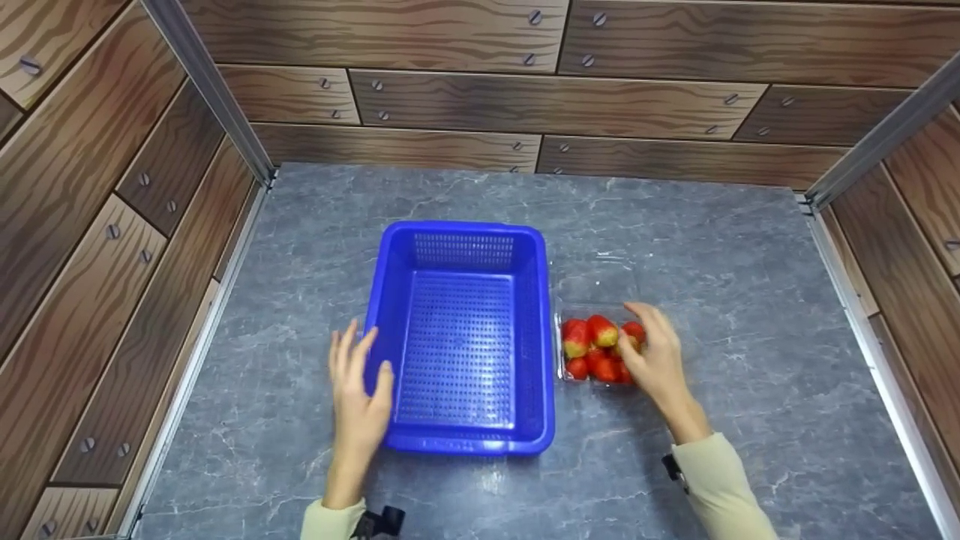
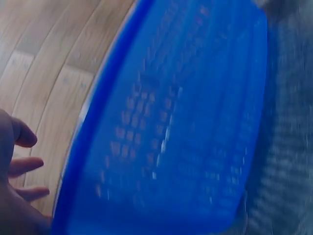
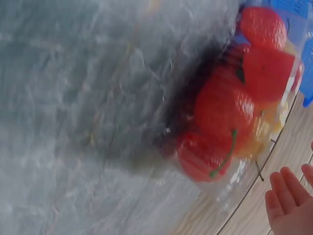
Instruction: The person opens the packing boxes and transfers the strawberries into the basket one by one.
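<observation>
A blue perforated plastic basket [image 1: 459,442] stands on the grey table; its inside shows no contents. My left hand [image 1: 358,401] is at its left rim, fingers spread and extended; whether they touch the rim cannot be told. To the right of the basket lies a clear plastic box [image 1: 559,356] with several red fruits [image 1: 602,330], some partly yellow. Over the right side of this box hovers my right hand [image 1: 656,360], thumb and fingers apart, gripping nothing visible. Green stems show on some of the red fruit [image 3: 225,107] in the right wrist view.
Behind the fruit box extends a transparent, hard-to-see lid [image 1: 598,281]. Wood-patterned panels [image 1: 450,97] wall the table [image 1: 712,285] at the back and both sides, with metal posts [image 1: 210,86] at the corners.
</observation>
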Available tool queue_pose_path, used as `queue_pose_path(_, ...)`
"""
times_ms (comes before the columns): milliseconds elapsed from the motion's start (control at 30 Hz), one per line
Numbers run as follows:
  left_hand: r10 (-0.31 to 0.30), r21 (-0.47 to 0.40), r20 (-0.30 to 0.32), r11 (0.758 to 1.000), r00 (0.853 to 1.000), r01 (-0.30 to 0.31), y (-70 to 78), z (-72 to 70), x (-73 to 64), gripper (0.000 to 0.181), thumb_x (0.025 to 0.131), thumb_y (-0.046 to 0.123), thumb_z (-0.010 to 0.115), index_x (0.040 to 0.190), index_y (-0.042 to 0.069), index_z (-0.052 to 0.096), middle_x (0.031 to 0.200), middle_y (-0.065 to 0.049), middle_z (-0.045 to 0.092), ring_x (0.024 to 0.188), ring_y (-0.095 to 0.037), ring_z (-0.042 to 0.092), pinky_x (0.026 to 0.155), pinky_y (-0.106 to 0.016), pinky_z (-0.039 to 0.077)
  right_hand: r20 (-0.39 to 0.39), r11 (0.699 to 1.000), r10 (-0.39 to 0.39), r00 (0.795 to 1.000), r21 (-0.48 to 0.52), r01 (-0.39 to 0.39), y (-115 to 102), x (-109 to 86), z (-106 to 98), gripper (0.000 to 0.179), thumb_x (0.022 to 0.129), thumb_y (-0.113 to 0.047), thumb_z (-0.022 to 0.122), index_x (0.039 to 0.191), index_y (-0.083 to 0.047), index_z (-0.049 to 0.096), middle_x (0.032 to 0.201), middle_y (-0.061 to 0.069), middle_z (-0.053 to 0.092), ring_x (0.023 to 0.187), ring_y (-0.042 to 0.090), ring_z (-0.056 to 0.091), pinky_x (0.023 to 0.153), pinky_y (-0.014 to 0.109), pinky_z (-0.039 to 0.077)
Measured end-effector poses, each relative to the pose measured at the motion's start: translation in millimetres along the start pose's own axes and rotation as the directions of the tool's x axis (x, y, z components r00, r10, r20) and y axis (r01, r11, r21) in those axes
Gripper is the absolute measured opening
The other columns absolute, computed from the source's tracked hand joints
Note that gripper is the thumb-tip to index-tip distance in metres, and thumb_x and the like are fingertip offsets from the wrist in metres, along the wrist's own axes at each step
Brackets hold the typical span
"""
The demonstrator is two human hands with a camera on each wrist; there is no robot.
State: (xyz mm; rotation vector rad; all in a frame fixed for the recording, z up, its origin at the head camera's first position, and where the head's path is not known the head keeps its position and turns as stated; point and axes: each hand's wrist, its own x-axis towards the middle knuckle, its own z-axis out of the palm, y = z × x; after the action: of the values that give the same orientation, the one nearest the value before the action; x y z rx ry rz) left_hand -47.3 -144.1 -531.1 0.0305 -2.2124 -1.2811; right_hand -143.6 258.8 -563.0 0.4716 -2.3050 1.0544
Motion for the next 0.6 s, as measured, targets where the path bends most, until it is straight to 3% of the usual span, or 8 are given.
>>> queue_pose_path(133, -0.122, 0.005, -0.001, 0.993, 0.993, 0.122, -10.8, -7.2, 0.2, 0.049, 0.086, -0.001, 0.066, 0.135, 0.000, 0.058, 0.144, -0.019, 0.050, 0.138, -0.038, 0.039, 0.114, -0.056, 0.028, 0.048, 1.000, -0.024, 0.999, 0.002, 0.024, -1.2, -6.1, 6.8, 0.045, 0.073, 0.008, 0.068, 0.118, 0.008, 0.065, 0.118, 0.025, 0.064, 0.110, 0.043, 0.058, 0.100, 0.049, 0.044)
queue_pose_path(200, -0.194, 0.018, 0.003, 0.981, 0.981, 0.194, -14.1, -8.5, -0.2, 0.051, 0.086, 0.001, 0.068, 0.136, 0.002, 0.057, 0.137, -0.019, 0.057, 0.127, -0.036, 0.052, 0.108, -0.052, 0.038, 0.072, 1.000, -0.028, 0.997, -0.009, 0.029, -2.6, -8.5, 9.5, 0.043, 0.072, 0.007, 0.069, 0.115, 0.007, 0.066, 0.119, 0.027, 0.064, 0.109, 0.044, 0.058, 0.095, 0.057, 0.043)
queue_pose_path(300, -0.266, 0.050, 0.031, 0.963, 0.964, 0.264, -19.0, -9.8, -1.9, 0.053, 0.087, 0.002, 0.068, 0.138, 0.005, 0.057, 0.128, -0.020, 0.063, 0.112, -0.037, 0.062, 0.097, -0.051, 0.047, 0.120, 0.999, -0.024, 0.992, -0.027, 0.027, -5.1, -11.9, 11.8, 0.036, 0.072, 0.005, 0.070, 0.108, 0.007, 0.069, 0.116, 0.027, 0.064, 0.104, 0.044, 0.058, 0.090, 0.059, 0.045)
queue_pose_path(467, -0.292, 0.105, 0.096, 0.954, 0.952, 0.282, -24.5, -11.9, -5.2, 0.057, 0.089, -0.001, 0.064, 0.143, 0.008, 0.052, 0.130, -0.023, 0.062, 0.112, -0.042, 0.062, 0.096, -0.055, 0.048, 0.164, 0.998, -0.031, 0.986, -0.042, 0.039, -4.5, -15.7, 14.1, 0.031, 0.073, 0.003, 0.070, 0.104, 0.005, 0.071, 0.113, 0.025, 0.065, 0.101, 0.043, 0.059, 0.083, 0.057, 0.046)
queue_pose_path(600, -0.292, 0.080, 0.126, 0.955, 0.948, 0.284, -27.1, -12.2, -6.0, 0.058, 0.090, -0.002, 0.062, 0.146, 0.008, 0.050, 0.137, -0.022, 0.057, 0.120, -0.041, 0.058, 0.103, -0.053, 0.044, 0.176, 0.996, -0.035, 0.984, -0.074, 0.049, -2.1, -14.7, 14.9, 0.035, 0.072, 0.004, 0.072, 0.107, 0.003, 0.071, 0.113, 0.025, 0.065, 0.100, 0.044, 0.061, 0.081, 0.057, 0.046)
